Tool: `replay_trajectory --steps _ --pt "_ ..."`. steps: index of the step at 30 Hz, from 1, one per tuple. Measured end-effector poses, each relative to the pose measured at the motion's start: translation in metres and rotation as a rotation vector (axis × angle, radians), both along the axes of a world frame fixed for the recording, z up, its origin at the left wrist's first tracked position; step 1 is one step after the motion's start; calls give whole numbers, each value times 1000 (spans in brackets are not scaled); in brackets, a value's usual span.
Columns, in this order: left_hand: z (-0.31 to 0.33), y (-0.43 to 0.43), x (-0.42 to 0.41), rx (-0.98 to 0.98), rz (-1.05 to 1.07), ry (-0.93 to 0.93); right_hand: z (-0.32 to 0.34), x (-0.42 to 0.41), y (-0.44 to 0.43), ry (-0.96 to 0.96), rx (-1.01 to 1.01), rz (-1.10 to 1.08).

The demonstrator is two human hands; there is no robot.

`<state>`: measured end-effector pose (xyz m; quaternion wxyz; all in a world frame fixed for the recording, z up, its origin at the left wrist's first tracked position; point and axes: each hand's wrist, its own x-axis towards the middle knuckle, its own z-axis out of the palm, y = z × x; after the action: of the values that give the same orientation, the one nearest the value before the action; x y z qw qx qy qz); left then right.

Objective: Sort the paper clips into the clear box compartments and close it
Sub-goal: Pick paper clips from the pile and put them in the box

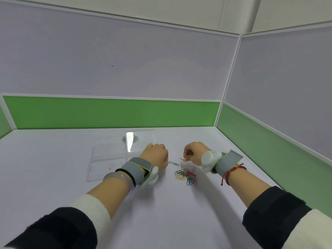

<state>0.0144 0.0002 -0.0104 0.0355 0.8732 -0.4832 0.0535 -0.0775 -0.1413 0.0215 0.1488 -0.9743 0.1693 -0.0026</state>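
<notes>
A heap of coloured paper clips (186,176) lies on the white desk between my wrists. A green clip (175,164) lies apart, just left of the heap's far side. My right hand (193,153) has its fingers curled and pinches a yellow clip (183,159) just above the desk. My left hand (156,156) rests with curled fingers next to the green clip; whether it holds anything is hidden. The clear box (106,162) stands open to the left, its lid (141,141) laid back behind my left hand. The compartments look nearly bare.
A white desk (161,212) is enclosed by green and lilac partition walls (111,112) at the back and right. Both wrists wear grey straps with white devices. A round grommet (130,139) shows through the lid.
</notes>
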Motion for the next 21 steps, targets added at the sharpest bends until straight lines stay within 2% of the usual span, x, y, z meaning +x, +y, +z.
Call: replay_trajectory --steps 8,16,21 --pt "7 12 1 -68 8 48 8 2 9 -1 -30 0" --pt "20 14 -8 -307 28 377 17 4 15 -2 65 38" --pt "18 4 -15 -296 11 367 19 3 18 -28 124 28"
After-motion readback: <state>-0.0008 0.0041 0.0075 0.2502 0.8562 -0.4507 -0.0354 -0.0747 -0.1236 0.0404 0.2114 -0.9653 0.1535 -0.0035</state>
